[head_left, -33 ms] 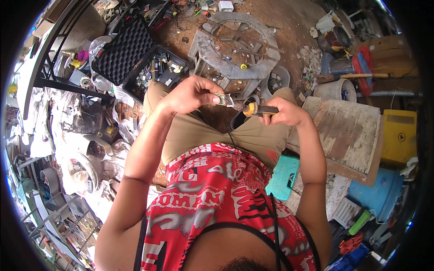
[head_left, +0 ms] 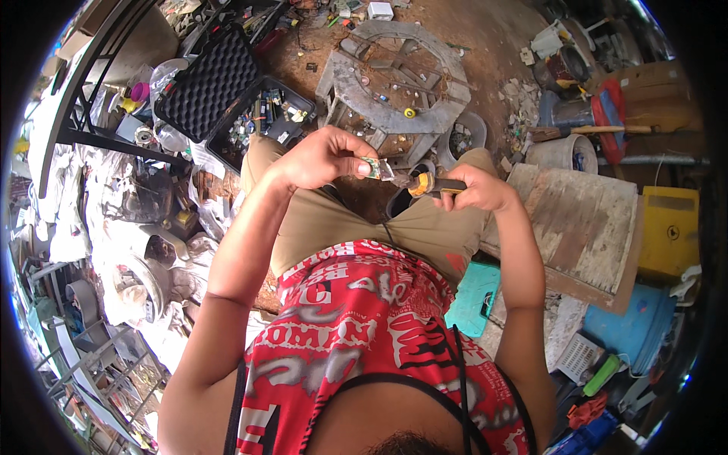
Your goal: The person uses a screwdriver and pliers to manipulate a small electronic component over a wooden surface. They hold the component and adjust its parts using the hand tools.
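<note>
Between the thumb and fingers of my left hand point(head_left: 327, 161) is a small green circuit board point(head_left: 371, 164) with a silvery metal piece on its right end. My right hand point(head_left: 479, 188) is wrapped round pliers point(head_left: 436, 184) with yellow and black handles. The jaws of the pliers point left and meet the metal end of the board; I cannot tell how firmly they grip it. Both hands are above my lap, in front of my knees. Below the pliers, a dark container point(head_left: 400, 203) stands between my legs, partly hidden.
Ahead stands a grey octagonal frame point(head_left: 402, 120) with a small yellow roll on it. To its left lies an open black foam-lined case point(head_left: 208, 76) holding small electronic parts. A worn wooden board point(head_left: 576, 227), a teal case point(head_left: 474, 299) and a yellow box point(head_left: 667, 235) are at the right.
</note>
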`<state>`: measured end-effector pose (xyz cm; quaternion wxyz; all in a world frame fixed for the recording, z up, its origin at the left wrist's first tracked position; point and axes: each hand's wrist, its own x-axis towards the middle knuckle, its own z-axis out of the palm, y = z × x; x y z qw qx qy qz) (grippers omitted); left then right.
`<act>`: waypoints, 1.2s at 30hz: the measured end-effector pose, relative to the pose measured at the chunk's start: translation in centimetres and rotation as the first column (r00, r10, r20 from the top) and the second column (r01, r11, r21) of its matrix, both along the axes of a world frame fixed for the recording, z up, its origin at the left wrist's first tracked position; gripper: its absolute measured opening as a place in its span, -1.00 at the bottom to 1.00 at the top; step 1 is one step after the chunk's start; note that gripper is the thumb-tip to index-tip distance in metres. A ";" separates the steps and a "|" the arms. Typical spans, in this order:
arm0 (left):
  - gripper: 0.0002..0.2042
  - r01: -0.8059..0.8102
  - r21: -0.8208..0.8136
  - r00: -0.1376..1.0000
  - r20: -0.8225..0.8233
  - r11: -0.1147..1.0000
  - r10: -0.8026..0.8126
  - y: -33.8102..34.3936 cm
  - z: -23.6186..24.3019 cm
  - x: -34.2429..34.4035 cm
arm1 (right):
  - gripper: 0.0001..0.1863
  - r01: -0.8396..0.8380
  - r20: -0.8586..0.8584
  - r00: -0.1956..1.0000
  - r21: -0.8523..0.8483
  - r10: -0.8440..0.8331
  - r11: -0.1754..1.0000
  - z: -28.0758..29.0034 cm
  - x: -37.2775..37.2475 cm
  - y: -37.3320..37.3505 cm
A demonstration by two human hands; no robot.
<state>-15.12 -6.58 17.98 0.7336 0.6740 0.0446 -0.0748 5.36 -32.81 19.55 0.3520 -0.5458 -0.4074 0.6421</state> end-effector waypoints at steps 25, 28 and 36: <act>-0.76 -0.630 -0.075 0.776 -0.052 0.773 0.628 -3.4 -1.4 0.6 | -0.56 0.252 0.701 0.421 0.520 -0.576 0.816 -4.3 -8.1 1.6; -0.77 -0.640 -0.123 0.766 -0.025 0.758 0.642 -3.7 -2.2 0.6 | -0.56 0.239 0.716 0.392 0.527 -0.578 0.816 -4.2 -8.3 2.0; -0.77 -0.686 0.033 0.727 0.080 0.727 0.683 -4.5 -1.7 0.5 | -0.60 0.165 0.710 0.248 0.640 -0.660 0.751 -4.5 -9.0 2.7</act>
